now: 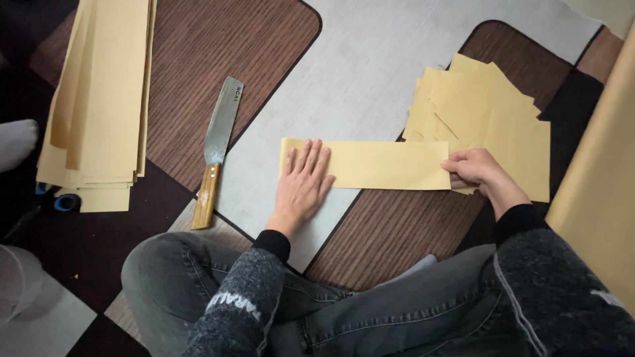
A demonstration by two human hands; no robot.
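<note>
While left hand (303, 182) presses flat | paper strip (374, 164) long axis left-right

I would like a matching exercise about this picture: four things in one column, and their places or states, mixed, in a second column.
Things:
1. left hand
2. right hand
3. knife
4. tall stack of long paper strips

Places or states:
a. lies alone on the mat, wooden handle toward the person
b. pinches the right end of the yellow strip
c. lies at the far left
d. presses flat on the strip's left end

Pairs: 1-d, 2-b, 3-a, 4-c
</note>
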